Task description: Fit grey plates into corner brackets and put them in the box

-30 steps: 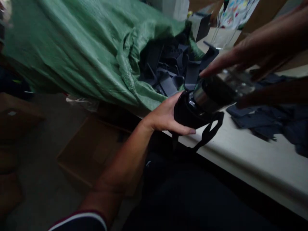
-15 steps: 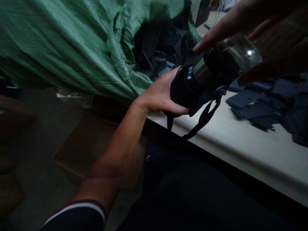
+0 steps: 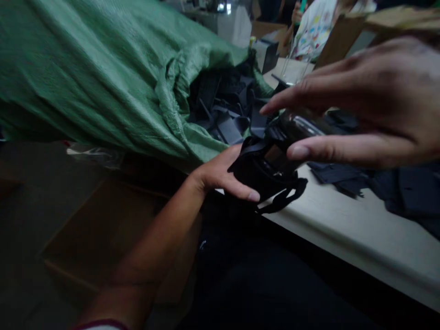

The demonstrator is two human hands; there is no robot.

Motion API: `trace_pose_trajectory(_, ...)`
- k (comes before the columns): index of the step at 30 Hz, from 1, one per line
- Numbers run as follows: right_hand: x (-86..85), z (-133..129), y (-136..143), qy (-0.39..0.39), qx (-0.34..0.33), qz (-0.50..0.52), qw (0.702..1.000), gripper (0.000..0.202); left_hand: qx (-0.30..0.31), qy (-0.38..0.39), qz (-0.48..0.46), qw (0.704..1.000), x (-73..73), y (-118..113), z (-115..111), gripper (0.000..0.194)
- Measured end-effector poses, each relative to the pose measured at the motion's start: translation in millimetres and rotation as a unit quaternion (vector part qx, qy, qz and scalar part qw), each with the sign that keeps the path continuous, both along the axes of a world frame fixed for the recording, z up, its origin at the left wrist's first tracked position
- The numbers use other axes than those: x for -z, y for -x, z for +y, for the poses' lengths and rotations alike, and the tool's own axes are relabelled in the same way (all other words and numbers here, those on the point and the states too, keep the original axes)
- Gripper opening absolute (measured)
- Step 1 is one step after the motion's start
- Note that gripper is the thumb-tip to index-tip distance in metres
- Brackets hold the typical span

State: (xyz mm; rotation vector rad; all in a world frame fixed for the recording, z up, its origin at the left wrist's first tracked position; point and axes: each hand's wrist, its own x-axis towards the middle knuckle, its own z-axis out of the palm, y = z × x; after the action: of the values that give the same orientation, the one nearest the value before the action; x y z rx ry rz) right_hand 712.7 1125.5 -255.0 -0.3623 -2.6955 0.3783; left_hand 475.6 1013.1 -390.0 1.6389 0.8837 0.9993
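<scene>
My left hand (image 3: 228,176) is wrapped around a black bottle pouch (image 3: 252,172) with a dangling strap (image 3: 287,197), just above the table's edge. A clear bottle (image 3: 299,128) with a dark part stands tilted, its lower end inside the pouch's mouth. My right hand (image 3: 371,110) is around the bottle's outer end, thumb on the near side and fingers stretched along the far side. Part of the bottle is hidden behind this hand. Just beyond the pouch, a green woven sack (image 3: 137,82) gapes, showing dark plastic parts (image 3: 230,123) inside.
Flat dark plastic pieces (image 3: 409,192) lie on the pale table (image 3: 330,220) to the right. Below left, a cardboard box (image 3: 103,238) sits on the floor. Another person in a patterned garment (image 3: 316,27) is at the back, near a carton (image 3: 395,23).
The bottle now sits deeper in the pouch, and my right hand has come closer to my left. The view has tilted up, showing more of the table's far side.
</scene>
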Motion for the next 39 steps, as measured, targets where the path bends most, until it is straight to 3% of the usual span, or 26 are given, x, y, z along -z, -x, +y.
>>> trace_pose_trajectory(3,-5.0,-7.7,6.5,-0.126,-0.067,-0.057,0.988,0.077,0.057,0.021,-0.037,0.997,7.4,-6.0,2.5,0.076)
trace_pose_trajectory(9,6.9,-16.7,25.9,-0.137,0.127,-0.164,0.969,0.062,0.006,-0.004,-0.032,0.999,22.8,-10.2,19.2,0.082)
trace_pose_trajectory(13,-2.0,-16.3,28.4,-0.107,0.154,-0.162,0.969,0.059,0.030,0.010,-0.082,0.996,20.8,-16.0,22.7,0.076)
trace_pose_trajectory(15,-9.8,-10.6,21.0,-0.049,0.159,-0.119,0.979,0.060,0.020,0.005,-0.107,0.994,12.3,-17.5,22.6,0.072)
trace_pose_trajectory(18,-10.8,-5.3,1.3,0.101,0.173,-0.007,0.980,0.071,-0.027,-0.013,-0.154,0.988,-6.9,-14.5,24.1,0.072)
trace_pose_trajectory(22,21.4,-10.4,-14.0,0.220,0.148,0.066,0.962,0.105,-0.131,-0.011,-0.182,0.975,-35.9,-11.5,42.6,0.064)
trace_pose_trajectory(24,43.7,-10.6,-9.8,0.255,0.121,0.105,0.954,0.104,-0.154,-0.005,-0.179,0.972,-51.1,-19.4,59.3,0.061)
trace_pose_trajectory(26,61.2,-6.7,-2.0,0.279,0.148,0.185,0.931,0.099,-0.167,-0.015,-0.171,0.971,-65.9,-35.6,76.9,0.066)
trace_pose_trajectory(30,74.5,5.8,3.1,0.305,0.177,0.332,0.875,0.091,-0.153,-0.103,-0.137,0.973,-90.6,-76.6,106.0,0.078)
trace_pose_trajectory(33,66.7,13.5,-11.6,0.303,0.164,0.422,0.839,0.089,-0.090,-0.161,-0.131,0.974,-103.8,-95.2,118.9,0.083)
trace_pose_trajectory(35,52.6,22.5,-30.3,0.280,0.185,0.456,0.824,0.081,-0.075,-0.189,-0.125,0.971,-107.7,-97.2,119.8,0.098)
trace_pose_trajectory(37,31.1,40.8,-56.6,0.220,0.230,0.473,0.822,0.070,-0.105,-0.196,-0.118,0.968,-104.4,-92.2,112.3,0.109)
trace_pose_trajectory(39,2.8,71.2,-90.5,0.110,0.286,0.499,0.810,0.064,-0.145,-0.164,-0.105,0.970,-91.8,-82.7,96.5,0.107)
